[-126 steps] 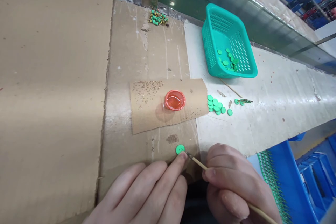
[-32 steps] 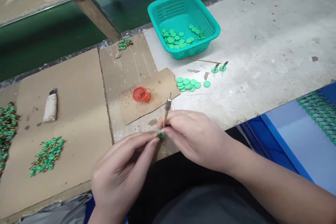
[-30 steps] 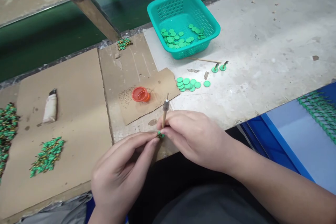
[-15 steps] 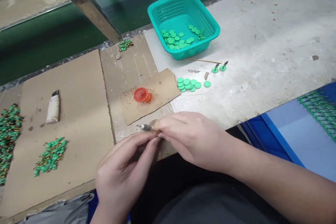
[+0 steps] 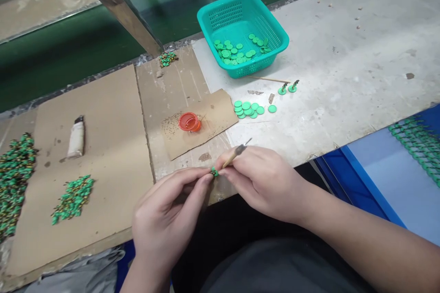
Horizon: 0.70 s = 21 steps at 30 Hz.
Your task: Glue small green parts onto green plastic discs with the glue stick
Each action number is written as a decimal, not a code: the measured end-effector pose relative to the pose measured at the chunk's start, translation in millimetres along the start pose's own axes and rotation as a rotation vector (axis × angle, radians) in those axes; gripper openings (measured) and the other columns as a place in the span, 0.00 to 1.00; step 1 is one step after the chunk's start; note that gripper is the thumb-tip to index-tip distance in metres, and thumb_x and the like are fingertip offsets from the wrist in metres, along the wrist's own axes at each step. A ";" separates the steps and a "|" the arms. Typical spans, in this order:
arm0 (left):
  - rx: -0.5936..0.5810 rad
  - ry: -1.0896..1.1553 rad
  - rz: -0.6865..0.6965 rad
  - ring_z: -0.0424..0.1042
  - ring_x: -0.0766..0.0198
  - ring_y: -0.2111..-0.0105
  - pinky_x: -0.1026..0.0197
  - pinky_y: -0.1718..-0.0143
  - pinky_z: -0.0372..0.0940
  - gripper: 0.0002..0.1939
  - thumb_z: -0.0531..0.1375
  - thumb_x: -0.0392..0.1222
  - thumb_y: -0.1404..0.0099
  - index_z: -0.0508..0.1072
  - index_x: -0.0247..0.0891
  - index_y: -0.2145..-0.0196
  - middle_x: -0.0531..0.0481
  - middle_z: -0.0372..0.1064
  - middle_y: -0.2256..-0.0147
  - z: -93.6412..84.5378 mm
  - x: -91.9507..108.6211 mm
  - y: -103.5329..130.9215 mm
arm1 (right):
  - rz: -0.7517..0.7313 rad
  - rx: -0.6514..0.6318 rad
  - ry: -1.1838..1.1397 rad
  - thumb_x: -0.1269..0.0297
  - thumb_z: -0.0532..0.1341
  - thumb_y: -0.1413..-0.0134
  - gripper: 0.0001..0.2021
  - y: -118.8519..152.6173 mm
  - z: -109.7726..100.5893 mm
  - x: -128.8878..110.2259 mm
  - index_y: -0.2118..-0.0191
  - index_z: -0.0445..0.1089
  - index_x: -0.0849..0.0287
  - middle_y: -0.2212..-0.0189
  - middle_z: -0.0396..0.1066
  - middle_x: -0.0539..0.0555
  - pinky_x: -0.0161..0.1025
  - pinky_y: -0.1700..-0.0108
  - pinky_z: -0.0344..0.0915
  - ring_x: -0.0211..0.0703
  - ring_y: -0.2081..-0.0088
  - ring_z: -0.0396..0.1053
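Note:
My left hand (image 5: pixel 172 210) is closed in a pinch, thumb and forefinger on a small green, gold and black figure (image 5: pixel 214 172). The fingertips of my right hand (image 5: pixel 264 181) meet it from the other side. Also in my right hand is a thin wooden-handled tool (image 5: pixel 229 159), its dark collar and needle-like tip pointing up and to the right, away from the figure. Beyond the hands, a small red cup (image 5: pixel 189 122) stands on a piece of cardboard (image 5: pixel 213 105). Several green discs (image 5: pixel 248 109) lie to its right.
A teal basket (image 5: pixel 282 39) holds more green discs. Two discs with figures upright on them (image 5: pixel 287 88) stand near a thin stick (image 5: pixel 270 79). On the left are a pile of figures (image 5: pixel 15 178), a smaller heap (image 5: pixel 73 199) and a white tube with a black cap (image 5: pixel 76 139).
The tool in my right hand has swung from pointing left to pointing up and right. The small figure now shows between my fingertips. The camera view has shifted slightly.

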<state>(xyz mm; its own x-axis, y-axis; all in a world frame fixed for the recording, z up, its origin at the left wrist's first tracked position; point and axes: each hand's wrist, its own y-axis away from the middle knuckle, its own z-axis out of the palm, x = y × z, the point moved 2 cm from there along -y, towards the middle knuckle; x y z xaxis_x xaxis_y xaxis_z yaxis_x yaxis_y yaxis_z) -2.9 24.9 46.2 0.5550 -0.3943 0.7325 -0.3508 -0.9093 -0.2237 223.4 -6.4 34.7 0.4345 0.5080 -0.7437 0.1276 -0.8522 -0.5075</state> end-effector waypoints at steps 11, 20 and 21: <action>-0.018 -0.003 0.081 0.86 0.68 0.61 0.68 0.53 0.79 0.07 0.71 0.38 0.19 0.87 0.52 0.53 0.60 0.89 0.56 0.7 -0.1 -3.4 | -0.048 -0.037 -0.031 0.73 0.60 0.15 0.08 0.8 6.2 1.0 0.45 0.76 0.58 0.51 0.89 0.58 0.46 0.45 0.87 0.49 0.51 0.88; -0.002 -0.001 0.014 0.87 0.60 0.60 0.59 0.53 0.82 0.04 0.71 0.43 0.20 0.89 0.51 0.56 0.55 0.89 0.58 -1.9 1.1 -1.6 | -0.014 -0.101 0.001 0.78 0.58 0.18 0.11 0.2 6.2 -10.6 0.51 0.76 0.57 0.58 0.84 0.56 0.42 0.52 0.81 0.45 0.58 0.82; -0.002 0.005 0.004 0.87 0.60 0.60 0.59 0.54 0.82 0.04 0.72 0.44 0.20 0.89 0.52 0.56 0.55 0.89 0.58 -2.0 1.0 -1.5 | -0.017 -0.101 0.012 0.78 0.58 0.18 0.11 -0.3 6.8 -11.2 0.52 0.76 0.57 0.58 0.84 0.56 0.42 0.53 0.81 0.45 0.58 0.81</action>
<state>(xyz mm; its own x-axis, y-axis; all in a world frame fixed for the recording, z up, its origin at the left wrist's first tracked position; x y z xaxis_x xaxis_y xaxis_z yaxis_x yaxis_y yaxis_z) -3.3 26.1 48.5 0.5496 -0.3974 0.7349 -0.3547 -0.9074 -0.2254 212.5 -11.0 40.3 0.4420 0.5218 -0.7296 0.2239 -0.8518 -0.4736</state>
